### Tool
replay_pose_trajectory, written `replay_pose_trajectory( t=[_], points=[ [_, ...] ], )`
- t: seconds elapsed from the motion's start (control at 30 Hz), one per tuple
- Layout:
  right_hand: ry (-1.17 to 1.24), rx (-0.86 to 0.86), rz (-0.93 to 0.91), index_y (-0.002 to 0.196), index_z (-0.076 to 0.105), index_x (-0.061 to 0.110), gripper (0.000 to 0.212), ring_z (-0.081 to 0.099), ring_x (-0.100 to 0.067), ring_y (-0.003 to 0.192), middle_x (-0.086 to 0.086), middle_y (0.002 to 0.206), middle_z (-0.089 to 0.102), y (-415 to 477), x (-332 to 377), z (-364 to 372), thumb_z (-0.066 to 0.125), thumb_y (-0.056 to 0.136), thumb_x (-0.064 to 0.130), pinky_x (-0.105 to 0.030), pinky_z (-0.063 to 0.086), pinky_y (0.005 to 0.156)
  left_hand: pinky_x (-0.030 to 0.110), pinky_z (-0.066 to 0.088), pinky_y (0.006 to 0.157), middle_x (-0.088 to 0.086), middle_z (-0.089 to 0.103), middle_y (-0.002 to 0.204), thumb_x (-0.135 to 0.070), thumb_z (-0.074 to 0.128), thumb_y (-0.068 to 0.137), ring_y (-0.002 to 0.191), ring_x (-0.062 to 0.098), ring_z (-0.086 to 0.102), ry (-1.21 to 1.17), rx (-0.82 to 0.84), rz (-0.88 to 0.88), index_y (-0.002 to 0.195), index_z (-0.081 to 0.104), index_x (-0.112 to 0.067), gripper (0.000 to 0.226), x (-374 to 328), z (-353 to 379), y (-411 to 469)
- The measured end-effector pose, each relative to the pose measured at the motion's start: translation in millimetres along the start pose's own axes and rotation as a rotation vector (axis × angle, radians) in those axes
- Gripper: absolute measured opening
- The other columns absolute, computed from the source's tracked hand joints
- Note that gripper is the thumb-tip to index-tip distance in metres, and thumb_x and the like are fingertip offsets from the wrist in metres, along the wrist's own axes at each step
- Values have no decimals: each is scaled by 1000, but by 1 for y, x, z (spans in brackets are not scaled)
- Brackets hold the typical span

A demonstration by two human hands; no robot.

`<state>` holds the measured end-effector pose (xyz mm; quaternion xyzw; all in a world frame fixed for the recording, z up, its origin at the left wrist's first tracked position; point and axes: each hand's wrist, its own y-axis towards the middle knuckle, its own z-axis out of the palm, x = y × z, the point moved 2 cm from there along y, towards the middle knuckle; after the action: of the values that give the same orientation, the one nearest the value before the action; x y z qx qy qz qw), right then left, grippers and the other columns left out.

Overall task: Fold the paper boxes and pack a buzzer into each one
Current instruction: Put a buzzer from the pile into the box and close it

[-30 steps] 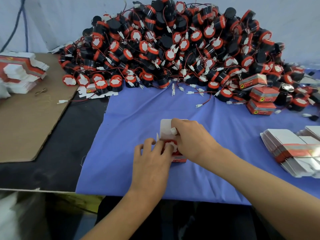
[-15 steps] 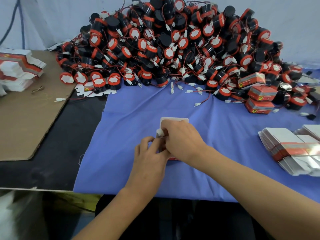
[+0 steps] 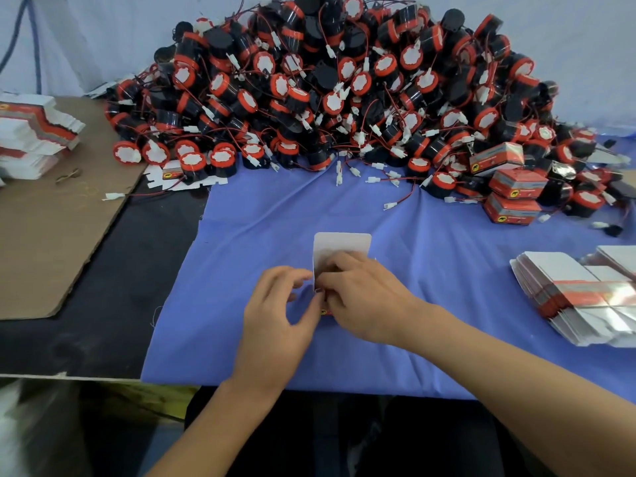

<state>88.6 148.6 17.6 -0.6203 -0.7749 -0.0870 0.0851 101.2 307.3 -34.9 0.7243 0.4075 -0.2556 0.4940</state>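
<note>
Right hand (image 3: 358, 297) fingers curled round paper box (image 3: 340, 245), hid its body; left hand (image 3: 275, 315) fingers bent at box edge, grip unclear.

I am looking at a small packing workshop: a great heap of black-and-red buzzers (image 3: 344, 98) with trailing wires is lying piled against a pale wall (image 3: 86, 36) and spilling across the blue cloth (image 3: 258, 253) that is covering the worktable. A stack of flat cartons (image 3: 578, 297) is lying at the right, a second carton stack (image 3: 34, 132) is sitting on a cardboard sheet (image 3: 51, 235) at the left, and closed red boxes (image 3: 516, 187) are sitting beside the heap. One paper box (image 3: 342, 242) is standing on the cloth with its white flap up, so I am watching bulk goods being boxed at a bench.
</note>
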Motion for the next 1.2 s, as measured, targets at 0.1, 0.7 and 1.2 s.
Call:
replay_pose_trajectory(
  t=[0.1, 0.7, 1.2],
  points=[
    [21, -42, 9, 114, 71, 19, 26, 55, -29, 101, -2, 123, 52, -3, -1, 0, 50, 100, 22, -37, 40, 72, 27, 55, 80, -19, 51, 121, -25, 73, 89, 101, 1, 58, 121, 119, 48, 119, 64, -32, 31, -7, 1, 2],
    [185, -3, -9, 118, 69, 21, 30, 51, -16, 115, 5, 122, 57, -10, -16, -1, 48, 98, 12, -45, 51, 86, 36, 40, 60, 5, 61, 110, -14, 66, 91, 92, 28, 59, 739, 408, 208, 87, 66, -16, 4, -28, 0, 22],
    [-15, -76, -92, 117, 70, 26, 29, 50, -22, 112, 2, 122, 53, -14, -13, 7, 47, 101, 20, -42, 42, 85, 14, 53, 84, -24, 65, 113, -26, 55, 102, 101, 3, 67, -34, 203, -77, 115, 59, -39, 19, 3, 7, 6]
  ],
)
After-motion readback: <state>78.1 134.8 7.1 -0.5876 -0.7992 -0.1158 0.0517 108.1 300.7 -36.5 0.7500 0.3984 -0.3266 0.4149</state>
